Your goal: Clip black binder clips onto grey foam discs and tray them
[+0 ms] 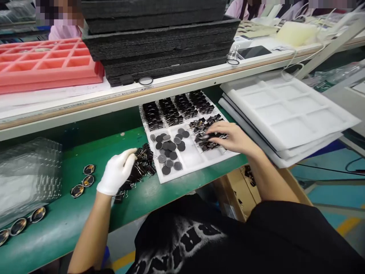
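My left hand (117,170), in a white glove, is closed with thumb and fingers together at the edge of a pile of black binder clips (141,165) on the green table. What its fingertips hold, if anything, is hidden. My bare right hand (232,137) reaches into a compartment of a white tray (196,160). Its thumb and fingers pinch a black clip (204,137) among many loose binder clips (207,123). Dark round discs (171,145) lie in the tray's front left and middle compartments. Binder clips in neat rows (176,110) fill its back compartments.
A shelf edge (171,82) runs above the tray, carrying black foam sheets (165,42) and a red foam tray (51,64). Stacked white trays (291,114) stand right. Clear plastic trays (28,179) and round metal-rimmed parts (88,180) lie left. People sit beyond the shelf.
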Motion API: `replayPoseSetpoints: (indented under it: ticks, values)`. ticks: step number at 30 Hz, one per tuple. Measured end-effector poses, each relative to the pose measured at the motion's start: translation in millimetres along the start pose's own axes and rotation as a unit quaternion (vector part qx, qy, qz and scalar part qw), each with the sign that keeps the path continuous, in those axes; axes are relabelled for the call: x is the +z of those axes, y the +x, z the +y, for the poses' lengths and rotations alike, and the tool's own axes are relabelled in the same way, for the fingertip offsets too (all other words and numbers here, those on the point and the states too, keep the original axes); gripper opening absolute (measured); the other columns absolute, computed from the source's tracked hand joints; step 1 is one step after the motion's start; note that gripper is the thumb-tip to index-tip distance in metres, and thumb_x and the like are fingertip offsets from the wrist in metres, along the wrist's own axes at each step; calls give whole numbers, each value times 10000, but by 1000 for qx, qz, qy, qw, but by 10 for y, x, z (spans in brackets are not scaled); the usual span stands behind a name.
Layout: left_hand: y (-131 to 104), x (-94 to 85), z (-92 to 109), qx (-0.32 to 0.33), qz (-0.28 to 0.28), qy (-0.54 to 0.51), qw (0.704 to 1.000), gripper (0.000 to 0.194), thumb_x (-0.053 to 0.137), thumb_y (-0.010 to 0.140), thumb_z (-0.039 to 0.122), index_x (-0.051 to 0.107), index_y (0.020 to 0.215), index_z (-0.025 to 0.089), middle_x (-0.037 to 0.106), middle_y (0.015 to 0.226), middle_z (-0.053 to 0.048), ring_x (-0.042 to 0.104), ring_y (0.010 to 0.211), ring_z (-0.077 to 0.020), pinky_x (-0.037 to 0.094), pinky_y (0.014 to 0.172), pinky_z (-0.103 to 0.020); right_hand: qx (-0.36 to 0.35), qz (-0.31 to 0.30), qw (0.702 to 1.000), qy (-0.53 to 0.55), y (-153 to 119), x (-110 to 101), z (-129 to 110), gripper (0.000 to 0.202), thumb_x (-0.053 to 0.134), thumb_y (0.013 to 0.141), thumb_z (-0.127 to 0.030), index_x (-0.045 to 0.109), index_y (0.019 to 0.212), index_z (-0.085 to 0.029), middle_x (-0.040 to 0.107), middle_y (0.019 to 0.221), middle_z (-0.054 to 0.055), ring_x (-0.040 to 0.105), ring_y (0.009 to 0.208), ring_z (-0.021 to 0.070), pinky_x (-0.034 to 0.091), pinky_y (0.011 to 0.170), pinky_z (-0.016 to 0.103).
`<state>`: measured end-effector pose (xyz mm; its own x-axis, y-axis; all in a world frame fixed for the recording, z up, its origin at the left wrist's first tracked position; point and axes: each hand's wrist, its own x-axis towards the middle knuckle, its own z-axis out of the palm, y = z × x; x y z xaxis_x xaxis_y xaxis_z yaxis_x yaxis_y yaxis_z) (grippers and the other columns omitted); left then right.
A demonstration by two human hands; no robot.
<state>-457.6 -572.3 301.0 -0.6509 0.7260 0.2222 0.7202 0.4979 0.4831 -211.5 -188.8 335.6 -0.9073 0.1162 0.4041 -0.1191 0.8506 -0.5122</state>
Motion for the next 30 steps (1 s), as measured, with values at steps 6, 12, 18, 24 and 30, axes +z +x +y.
replayPoseSetpoints:
  ticks: [6,12,18,24,30]
  values:
    - [-22,27,-47,-41,0,-38,998,449,396,1049,485,718,1257,251,808,1028,-23,769,964,-233,564,950,-380,87,-57,988,-115,-797,-48,344,245,640,1010,-427,816,1100,-282,785,1121,88,656,1084,289,410,902,461]
    - [96,110,223,13,-32,-23,999,458,384,1055,490,733,1245,262,811,1030,-21,759,958,-240,559,951,-391,83,-23,981,-172,-1001,281,553,245,627,1025,-405,816,1117,-280,761,1104,99,602,1091,287,312,861,424]
    - [355,333,850,129,-77,93,984,517,400,1058,521,658,1395,227,719,1355,-118,671,1238,-322,514,1049,-468,7,11,977,-212,-647,146,328,394,635,1005,-496,724,1266,-215,714,1095,117,628,1046,282,350,892,423]
    - [907,1017,1223,64,-168,201,963,1063,654,812,777,365,1653,196,244,1734,-244,236,1513,-621,326,1133,-744,-34,-241,952,-185,587,710,47,860,755,863,-388,390,1600,-138,440,1612,249,445,1466,405,389,1160,512]
    - [801,1209,1149,53,-83,208,973,671,533,956,613,576,1481,198,560,1464,-227,490,1316,-479,474,976,-613,13,-338,917,-211,841,1089,137,1004,837,733,-431,377,1571,-121,351,1601,282,372,1475,490,405,1172,565]
